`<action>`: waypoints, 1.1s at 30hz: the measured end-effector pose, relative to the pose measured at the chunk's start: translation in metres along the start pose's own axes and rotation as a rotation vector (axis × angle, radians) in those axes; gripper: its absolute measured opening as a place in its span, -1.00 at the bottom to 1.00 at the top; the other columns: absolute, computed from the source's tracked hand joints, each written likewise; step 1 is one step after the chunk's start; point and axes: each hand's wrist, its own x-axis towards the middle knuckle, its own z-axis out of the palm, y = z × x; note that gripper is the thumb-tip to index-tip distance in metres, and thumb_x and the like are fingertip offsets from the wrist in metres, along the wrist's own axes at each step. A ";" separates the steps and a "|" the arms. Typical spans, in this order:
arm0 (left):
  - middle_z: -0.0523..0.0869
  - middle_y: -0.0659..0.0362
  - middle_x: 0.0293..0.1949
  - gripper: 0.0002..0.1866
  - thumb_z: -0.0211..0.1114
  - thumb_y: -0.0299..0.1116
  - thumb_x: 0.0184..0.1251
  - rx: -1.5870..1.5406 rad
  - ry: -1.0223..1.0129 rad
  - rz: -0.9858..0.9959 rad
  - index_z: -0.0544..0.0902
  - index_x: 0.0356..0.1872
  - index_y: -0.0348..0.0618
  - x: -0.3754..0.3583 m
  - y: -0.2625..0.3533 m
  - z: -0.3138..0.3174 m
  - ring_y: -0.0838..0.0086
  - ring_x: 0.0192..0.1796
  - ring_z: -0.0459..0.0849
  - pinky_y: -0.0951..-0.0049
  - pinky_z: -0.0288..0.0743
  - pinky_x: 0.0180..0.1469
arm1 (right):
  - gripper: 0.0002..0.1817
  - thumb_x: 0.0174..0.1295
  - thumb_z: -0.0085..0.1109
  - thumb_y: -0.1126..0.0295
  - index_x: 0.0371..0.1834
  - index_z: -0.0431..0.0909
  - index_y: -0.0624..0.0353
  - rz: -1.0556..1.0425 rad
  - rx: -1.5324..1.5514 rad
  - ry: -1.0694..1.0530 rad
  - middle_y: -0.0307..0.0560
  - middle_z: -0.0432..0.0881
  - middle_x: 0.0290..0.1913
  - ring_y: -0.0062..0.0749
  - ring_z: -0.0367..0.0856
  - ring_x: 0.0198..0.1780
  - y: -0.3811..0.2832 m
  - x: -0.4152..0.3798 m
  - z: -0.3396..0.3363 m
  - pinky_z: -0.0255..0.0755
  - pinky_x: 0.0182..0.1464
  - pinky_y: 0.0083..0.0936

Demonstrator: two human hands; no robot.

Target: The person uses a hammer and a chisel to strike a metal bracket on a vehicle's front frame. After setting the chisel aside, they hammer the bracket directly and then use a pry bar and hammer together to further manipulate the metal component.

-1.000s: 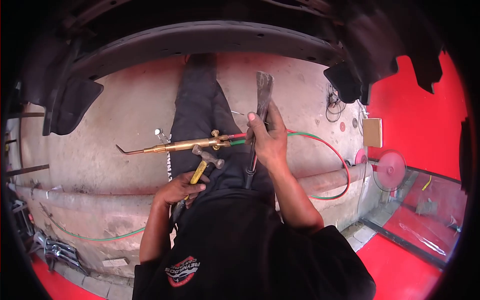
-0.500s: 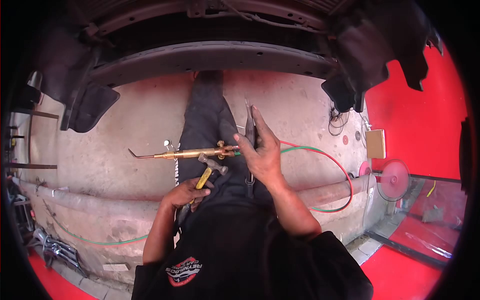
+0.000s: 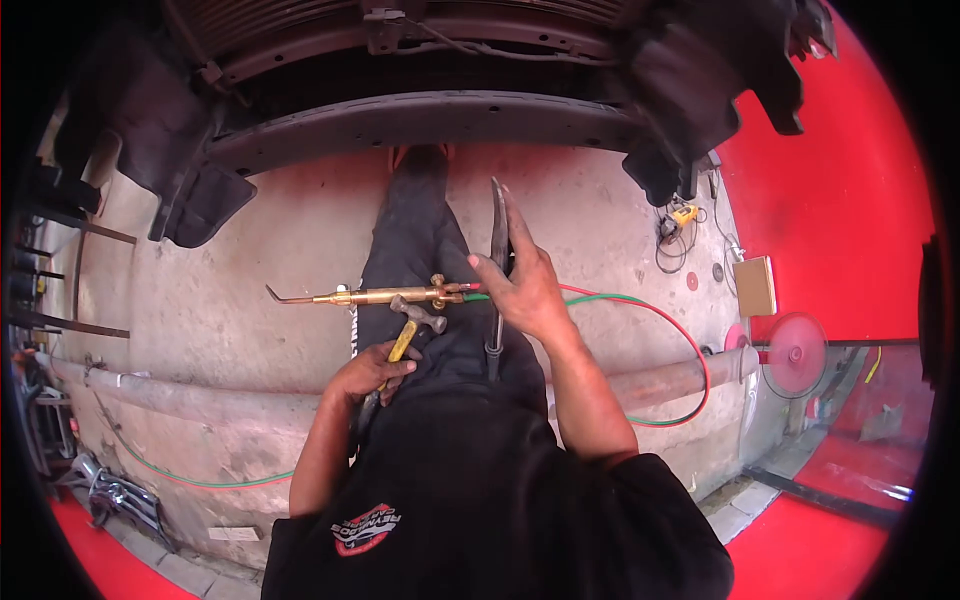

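My left hand (image 3: 372, 372) is closed around the yellow handle of a hammer (image 3: 407, 338), its metal head pointing away from me. My right hand (image 3: 527, 293) has its thumb across a long dark metal bar (image 3: 498, 240) with a narrow tip; the fingers stretch along the bar's far side, and their grip is partly hidden. Between the hands and beyond the hammer, a brass gas torch (image 3: 390, 296) lies across my dark trousers (image 3: 405, 225), its bent tip toward the left. Red and green hoses (image 3: 640, 303) run from it behind my right hand.
A vehicle's dark crossmember (image 3: 420, 125) spans the top, with dark panels (image 3: 205, 195) hanging at its sides. A yellow power tool (image 3: 683, 217), a cardboard-coloured box (image 3: 755, 286) and a fan (image 3: 795, 355) stand right. A long pipe-like bar (image 3: 190, 395) runs behind me.
The view has tilted slightly, showing more of the vehicle and the yellow power tool. Both hands keep the same hold, and the torch stays across my trousers.
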 end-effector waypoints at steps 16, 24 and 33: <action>0.47 0.28 -0.60 -0.65 0.33 -0.34 0.48 0.077 -0.066 0.015 0.51 0.15 -0.27 -0.003 0.011 0.000 0.55 -0.66 0.47 0.43 0.43 -0.62 | -0.37 0.40 0.21 0.40 0.51 0.27 0.24 -0.040 0.123 0.148 0.14 0.68 0.00 -0.22 0.75 0.01 -0.028 -0.029 -0.035 0.56 0.12 -0.33; 0.47 0.28 -0.64 -0.62 0.35 -0.34 0.47 0.032 -0.148 0.022 0.52 0.17 -0.31 0.007 0.002 -0.016 0.55 -0.67 0.47 0.43 0.45 -0.60 | -0.56 0.49 0.15 0.39 0.34 0.42 0.41 0.158 0.311 0.093 -0.07 0.68 -0.23 -0.36 0.78 -0.22 -0.022 0.003 -0.056 0.66 -0.14 -0.46; 0.43 0.29 -0.63 -0.64 0.33 -0.41 0.46 -0.183 -0.215 -0.026 0.52 0.18 -0.32 0.014 -0.001 -0.030 0.54 -0.68 0.45 0.41 0.47 -0.59 | -0.59 0.49 0.16 0.36 0.26 0.49 0.43 0.259 0.462 0.076 0.19 0.75 -0.07 -0.11 0.81 -0.11 -0.008 0.033 -0.069 0.69 -0.03 -0.31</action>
